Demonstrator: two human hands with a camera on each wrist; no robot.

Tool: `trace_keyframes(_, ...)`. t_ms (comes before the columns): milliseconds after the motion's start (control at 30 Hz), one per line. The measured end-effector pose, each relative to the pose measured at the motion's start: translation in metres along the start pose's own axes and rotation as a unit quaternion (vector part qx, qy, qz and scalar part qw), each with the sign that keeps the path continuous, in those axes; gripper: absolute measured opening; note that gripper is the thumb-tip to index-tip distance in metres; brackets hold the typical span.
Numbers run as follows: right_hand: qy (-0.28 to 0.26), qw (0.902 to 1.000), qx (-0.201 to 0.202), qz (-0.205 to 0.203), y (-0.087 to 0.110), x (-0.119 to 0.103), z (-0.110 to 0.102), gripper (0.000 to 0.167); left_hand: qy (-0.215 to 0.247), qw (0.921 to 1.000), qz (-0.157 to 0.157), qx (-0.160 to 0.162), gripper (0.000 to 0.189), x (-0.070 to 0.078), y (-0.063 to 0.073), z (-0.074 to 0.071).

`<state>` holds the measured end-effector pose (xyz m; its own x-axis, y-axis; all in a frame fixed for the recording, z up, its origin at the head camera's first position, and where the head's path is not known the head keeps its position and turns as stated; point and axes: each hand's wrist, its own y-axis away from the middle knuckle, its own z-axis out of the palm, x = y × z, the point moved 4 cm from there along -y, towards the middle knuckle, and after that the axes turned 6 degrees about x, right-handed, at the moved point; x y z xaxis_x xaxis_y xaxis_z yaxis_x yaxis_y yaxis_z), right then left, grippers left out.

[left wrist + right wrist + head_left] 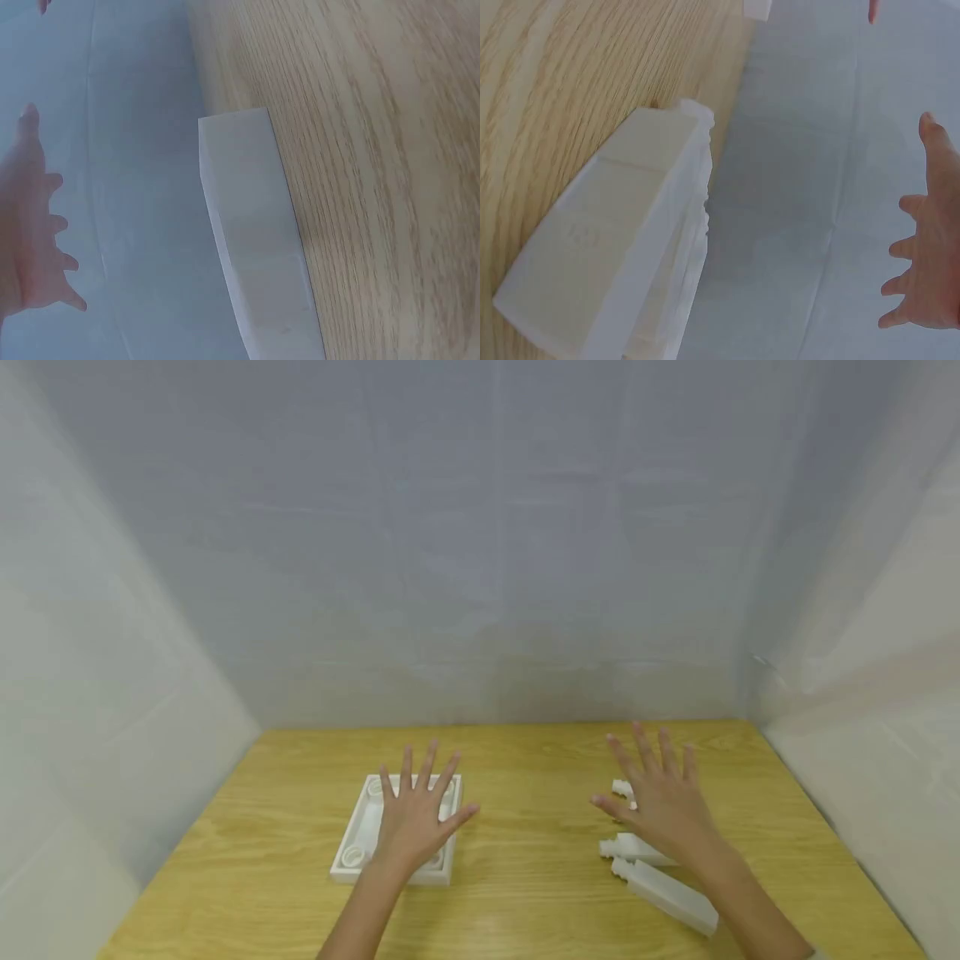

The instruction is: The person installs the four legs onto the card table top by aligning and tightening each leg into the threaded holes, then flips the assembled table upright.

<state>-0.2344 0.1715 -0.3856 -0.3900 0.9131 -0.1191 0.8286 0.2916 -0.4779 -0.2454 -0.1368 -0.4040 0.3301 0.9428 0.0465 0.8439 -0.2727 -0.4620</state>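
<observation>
My left hand [411, 827] is spread wide over a white rectangular tray-like piece [339, 860] with raised rims and round threaded sockets at its corners. In the left wrist view the side wall of that piece [259, 225] lies on the wood, and the left hand [28, 225] hovers apart from it. My right hand [667, 806], fingers also spread, is above several white legs with threaded ends; the nearest leg [671, 897] lies slanted, another leg [633, 847] just behind it. The right wrist view shows the legs [607, 217] below the right hand [934, 232]. Neither hand holds anything.
The wooden table [532, 860] carries the white pieces, the tray-like one on the left and the legs on the right. A grey sheet [495, 568] hangs behind the table's far edge, with pale sheets [885, 693] along both sides.
</observation>
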Motion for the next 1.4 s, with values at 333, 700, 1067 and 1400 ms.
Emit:
trace_keyframes(333,-0.036,0.9991,0.007,-0.022,-0.002,-0.059,0.031,0.084,0.018,0.9977,-0.065,-0.003,0.076,-0.042,0.028,-0.009)
trace_keyframes(700,-0.101,0.9933,-0.041,-0.040,-0.010,-0.131,0.079,0.080,0.043,0.9899,-0.134,-0.021,0.074,-0.090,0.062,-0.004)
trace_keyframes(1067,-0.142,0.9877,-0.059,-0.030,-0.011,-0.165,0.120,0.082,0.067,0.9895,-0.123,-0.036,0.070,-0.110,0.073,0.021)
trace_keyframes(1400,-0.178,0.9829,-0.047,-0.009,-0.002,-0.176,0.166,0.079,0.119,0.9850,-0.123,-0.022,0.070,-0.125,0.092,0.046)
